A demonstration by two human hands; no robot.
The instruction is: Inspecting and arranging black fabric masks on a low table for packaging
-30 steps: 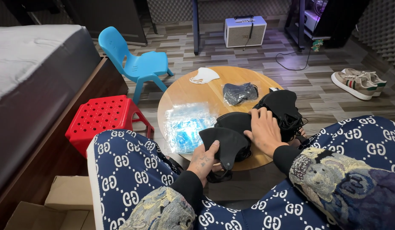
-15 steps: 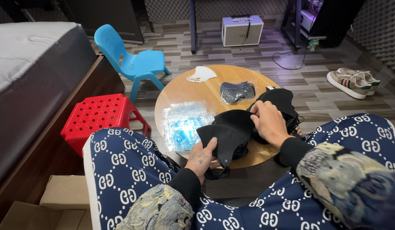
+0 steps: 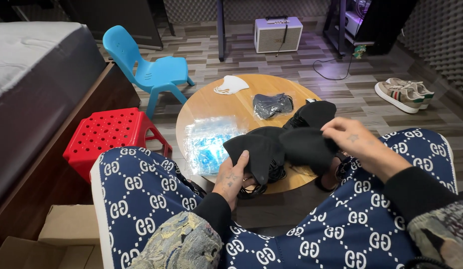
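I sit with both knees in blue patterned trousers against a small round wooden table (image 3: pixel 206 107). My left hand (image 3: pixel 232 175) grips the lower edge of a black face mask (image 3: pixel 256 149) at the table's near rim. My right hand (image 3: pixel 352 139) pinches a second black mask (image 3: pixel 306 147) that overlaps the first. More black masks (image 3: pixel 313 113) lie piled behind them. A clear plastic bag with blue masks (image 3: pixel 207 144) lies left of my left hand.
On the table's far side lie a white mask (image 3: pixel 231 84) and a dark mask in a clear wrapper (image 3: pixel 273 105). A red stool (image 3: pixel 109 134) and blue chair (image 3: pixel 149 72) stand left, a bed beyond. A small amplifier (image 3: pixel 277 35) and shoes (image 3: pixel 403 93) sit on the floor.
My right hand has lifted off the pile and pulled right, drawing a black mask up and apart from the one in my left hand. The view has shifted slightly left.
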